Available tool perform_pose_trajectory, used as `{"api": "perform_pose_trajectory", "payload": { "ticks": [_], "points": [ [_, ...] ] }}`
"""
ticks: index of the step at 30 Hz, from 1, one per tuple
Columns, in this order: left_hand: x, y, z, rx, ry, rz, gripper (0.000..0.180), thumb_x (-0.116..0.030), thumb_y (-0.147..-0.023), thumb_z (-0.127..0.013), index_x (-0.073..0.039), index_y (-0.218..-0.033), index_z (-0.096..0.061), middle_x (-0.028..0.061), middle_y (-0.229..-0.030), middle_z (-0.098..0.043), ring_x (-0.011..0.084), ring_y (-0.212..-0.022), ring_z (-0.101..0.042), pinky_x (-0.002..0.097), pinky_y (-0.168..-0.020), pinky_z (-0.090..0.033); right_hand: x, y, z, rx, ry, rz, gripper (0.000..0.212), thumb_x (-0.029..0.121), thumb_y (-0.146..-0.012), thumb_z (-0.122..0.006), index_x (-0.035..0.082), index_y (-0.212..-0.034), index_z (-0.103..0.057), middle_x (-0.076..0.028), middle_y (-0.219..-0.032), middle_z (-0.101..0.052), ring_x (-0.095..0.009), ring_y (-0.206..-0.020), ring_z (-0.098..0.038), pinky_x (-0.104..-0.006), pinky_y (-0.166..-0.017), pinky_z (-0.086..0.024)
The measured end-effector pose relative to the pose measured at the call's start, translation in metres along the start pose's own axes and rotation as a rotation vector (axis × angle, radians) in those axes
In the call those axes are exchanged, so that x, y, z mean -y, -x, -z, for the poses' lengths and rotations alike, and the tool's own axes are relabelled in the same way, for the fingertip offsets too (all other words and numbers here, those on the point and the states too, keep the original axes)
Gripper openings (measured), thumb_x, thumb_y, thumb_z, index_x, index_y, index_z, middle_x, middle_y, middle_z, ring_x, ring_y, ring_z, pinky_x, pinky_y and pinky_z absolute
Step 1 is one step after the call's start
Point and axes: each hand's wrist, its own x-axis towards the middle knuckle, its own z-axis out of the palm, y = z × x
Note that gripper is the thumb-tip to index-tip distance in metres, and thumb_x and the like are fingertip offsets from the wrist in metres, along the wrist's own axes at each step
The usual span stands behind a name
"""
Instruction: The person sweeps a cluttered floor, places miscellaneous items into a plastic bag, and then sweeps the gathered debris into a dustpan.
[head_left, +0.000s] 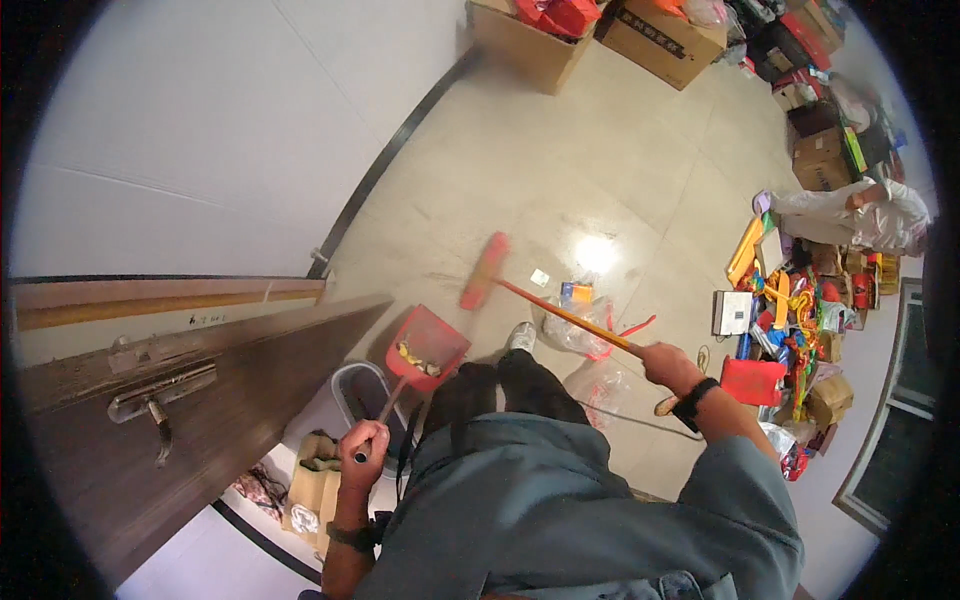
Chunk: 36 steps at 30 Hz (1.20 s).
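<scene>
My left hand (362, 441) grips the handle of a red dustpan (428, 345), held above the floor with bits of yellow and white litter in it. My right hand (668, 363) grips the long orange handle of a broom; its red head (484, 270) rests on the pale floor ahead of me. Clear plastic bags and small wrappers (575, 318) lie on the floor beside the broom handle, near my shoe (521, 336).
An open brown door (190, 400) with a metal lever stands at my left. A grey bin (357, 392) sits below the dustpan. Cardboard boxes (530, 45) line the far wall. A pile of colourful toys (790, 320) and a seated person (850, 215) fill the right side.
</scene>
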Motion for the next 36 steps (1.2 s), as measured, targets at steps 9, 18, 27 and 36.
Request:
{"api": "perform_pose_trajectory", "payload": {
  "ticks": [9, 18, 27, 36],
  "points": [
    [-0.017, -0.032, -0.027, 0.036, 0.025, 0.185, 0.010, 0.002, -0.079, -0.053, 0.002, -0.069, -0.050, 0.0076, -0.073, -0.058, 0.0157, -0.070, -0.054, 0.0271, -0.068, -0.043, -0.082, 0.068, 0.040, -0.047, -0.186, 0.011, 0.037, 0.003, -0.075, -0.050, 0.009, -0.111, -0.051, -0.019, -0.073, -0.060, -0.036, -0.071, -0.059, -0.0447, -0.062, -0.047],
    [-0.051, -0.081, -0.059, 0.158, -0.100, 0.020, 0.013, -0.004, -0.079, -0.050, 0.002, -0.068, -0.054, 0.0108, -0.074, -0.059, 0.0181, -0.071, -0.056, 0.0275, -0.065, -0.043, -0.045, -0.033, 0.026, -0.178, -0.425, -0.009, 0.043, 0.001, -0.073, -0.045, 0.010, -0.114, -0.050, -0.020, -0.076, -0.061, -0.037, -0.072, -0.059, -0.0452, -0.064, -0.047],
    [-0.082, -0.127, -0.102, 0.267, -0.037, 0.000, 0.013, 0.000, -0.080, -0.048, 0.003, -0.068, -0.052, 0.0117, -0.075, -0.057, 0.0186, -0.075, -0.055, 0.0280, -0.068, -0.044, -0.120, 0.093, -0.062, -0.045, -0.373, -0.132, 0.039, 0.002, -0.076, -0.045, 0.013, -0.113, -0.049, -0.022, -0.080, -0.059, -0.037, -0.076, -0.058, -0.0444, -0.069, -0.046],
    [-0.101, -0.170, -0.126, 0.344, -0.171, 0.055, 0.009, -0.006, -0.084, -0.053, 0.001, -0.080, -0.056, 0.0054, -0.076, -0.058, 0.0109, -0.061, -0.054, 0.0239, -0.059, -0.044, -0.128, 0.012, -0.018, -0.355, -0.946, -0.429, 0.022, 0.010, -0.080, -0.047, 0.004, -0.101, -0.051, -0.010, -0.059, -0.051, -0.018, -0.045, -0.050, -0.0329, -0.040, -0.041]
  ]
}}
